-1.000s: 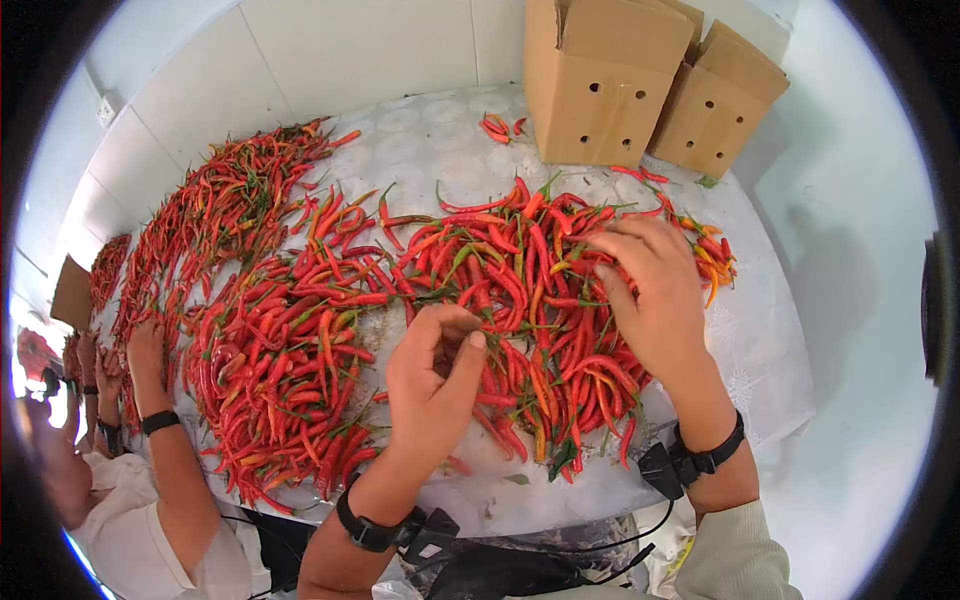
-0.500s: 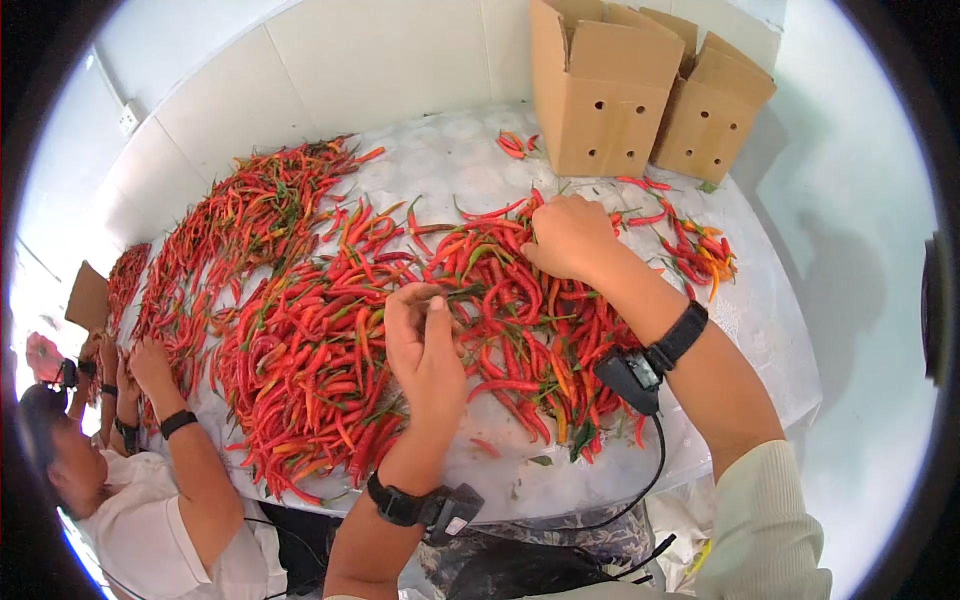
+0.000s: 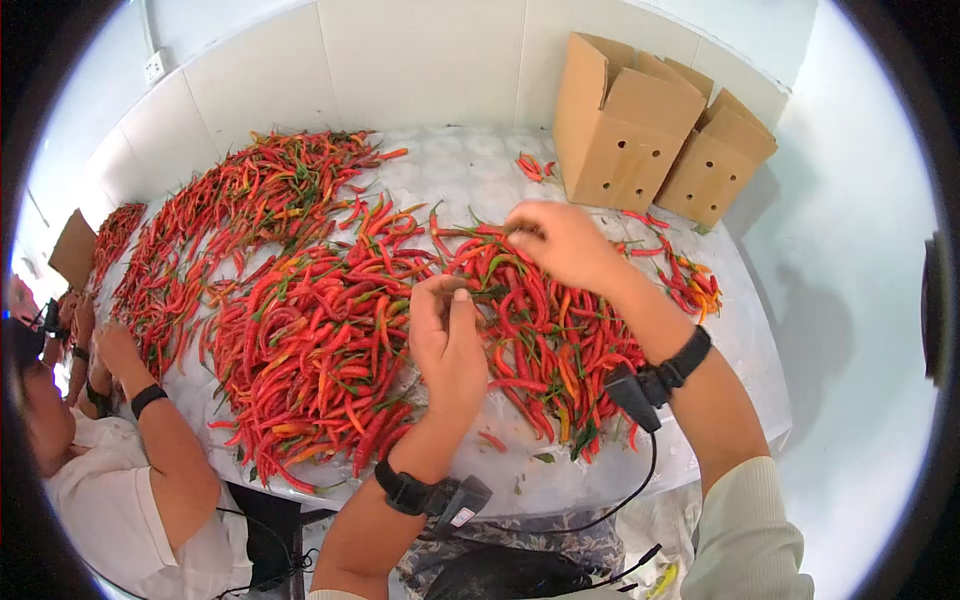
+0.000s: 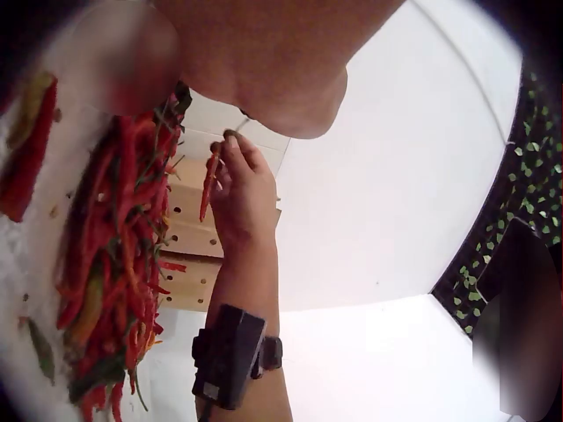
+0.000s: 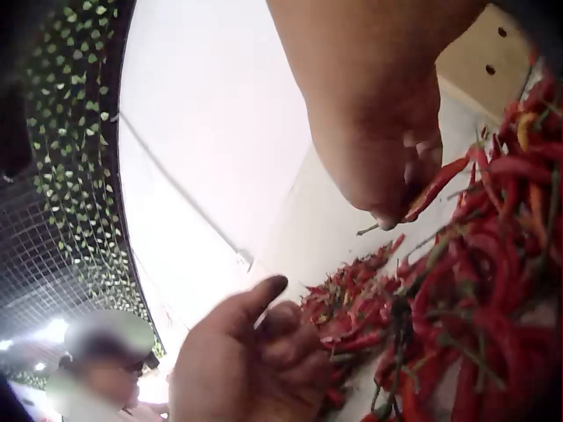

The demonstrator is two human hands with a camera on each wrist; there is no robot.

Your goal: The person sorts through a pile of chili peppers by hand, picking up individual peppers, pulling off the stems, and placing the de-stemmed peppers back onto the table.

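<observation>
A heap of red chili peppers [image 3: 535,340] with green stems lies on the table before me. Over its far edge, my right hand [image 3: 565,245] pinches one red chili pepper [image 5: 437,186] between thumb and fingers. The pepper's thin stem sticks out past the fingertips in the right wrist view. In the left wrist view the same pepper [image 4: 209,183] hangs downward from the right hand. My left hand [image 3: 447,340] hovers over the near left side of this heap, thumb up and fingers loosely curled. Nothing shows between its fingers in the right wrist view, where the thumb tip looks dark.
Another chili heap [image 3: 310,360] sits to the left, and a long bank of chilies [image 3: 240,200] runs along the wall. Two cardboard boxes [image 3: 640,130] stand at the back right. At the left, another person's hand [image 3: 120,350] works by the chilies. A cable hangs from my right wrist camera [image 3: 632,395].
My right hand has gone from over the right side of the heap to its far edge and now holds a chili pepper. My left hand stays near the heap's left side. The head view has shifted.
</observation>
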